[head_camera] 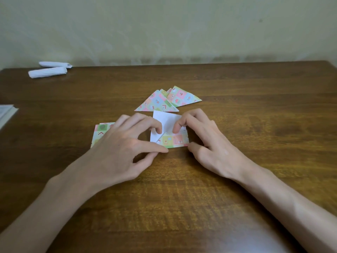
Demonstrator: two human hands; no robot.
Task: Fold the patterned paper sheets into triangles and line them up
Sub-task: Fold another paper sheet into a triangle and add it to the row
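In the middle of the desk (255,110), just in front of me, lies the patterned paper sheet (168,123) with its white side up and its near right corner folded over, so that a patterned flap shows along the near edge. Both my hands grip it with bent fingers. My left hand (125,143) has the index fingertip on the white part and the thumb at the near edge. My right hand (202,139) has the index fingertip on the flap and the thumb at the near right corner. Under my left hand, partly hidden, is a stack of unfolded sheets (99,133), just beside the sheet I hold. Behind the sheet, almost touching its far edge, lie the folded triangles (158,104) – two that overlap each other, not in a straight line. Far away at the back left of the desk are two white paper rolls (48,72), and a book edge (7,112) shows at the left border.
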